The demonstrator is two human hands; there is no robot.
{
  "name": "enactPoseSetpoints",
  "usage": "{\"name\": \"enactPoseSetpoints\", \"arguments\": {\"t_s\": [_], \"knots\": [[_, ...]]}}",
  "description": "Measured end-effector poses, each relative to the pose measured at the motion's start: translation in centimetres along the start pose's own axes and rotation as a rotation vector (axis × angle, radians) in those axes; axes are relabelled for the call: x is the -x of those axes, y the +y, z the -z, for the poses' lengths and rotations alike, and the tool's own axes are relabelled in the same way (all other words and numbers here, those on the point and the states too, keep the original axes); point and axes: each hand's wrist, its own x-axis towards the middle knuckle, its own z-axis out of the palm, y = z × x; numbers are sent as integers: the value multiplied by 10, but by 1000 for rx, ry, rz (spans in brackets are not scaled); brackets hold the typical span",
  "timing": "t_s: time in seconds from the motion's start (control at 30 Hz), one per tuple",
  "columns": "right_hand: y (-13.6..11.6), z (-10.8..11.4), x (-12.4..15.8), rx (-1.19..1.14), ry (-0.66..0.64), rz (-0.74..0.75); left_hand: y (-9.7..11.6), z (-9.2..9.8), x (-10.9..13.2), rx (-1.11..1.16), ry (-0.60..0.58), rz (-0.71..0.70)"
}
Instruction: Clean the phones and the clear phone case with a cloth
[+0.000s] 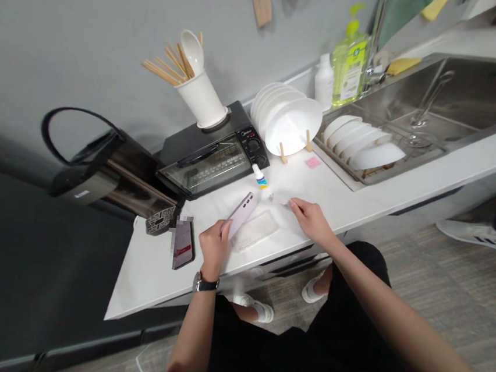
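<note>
My left hand [213,247] is closed around the lower end of a pale lilac phone [242,213], held tilted with its back and camera lenses up. A clear phone case [255,230] lies flat on the white counter [151,276] just right of that hand. My right hand [310,217] rests on the counter with its fingertips pinched on a small clear piece [279,198] that I cannot make out. A small white bottle with a blue and orange band [259,176] stands behind both hands, near the toaster oven.
A second phone [183,244] lies screen-up left of my left hand. Behind stand a black toaster oven [211,153], a utensil holder [201,97], a dark kettle [108,178] and stacked plates [287,122]. A sink [435,110] with a dish rack lies right.
</note>
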Motion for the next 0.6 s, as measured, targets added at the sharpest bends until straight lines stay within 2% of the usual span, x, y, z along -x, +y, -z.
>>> {"name": "enactPoseSetpoints", "arguments": {"t_s": [0.13,0.23,0.4,0.6], "knots": [[2,4,3,18,37,-21,-3,-6,6,36,40,38],[-9,-1,4,24,26,11,-4,-15,9,72,18,29],[-44,-26,1,39,-82,178,-5,-25,5,125,20,20],[-61,-56,-3,118,-185,270,-6,-15,22,237,24,1]]}}
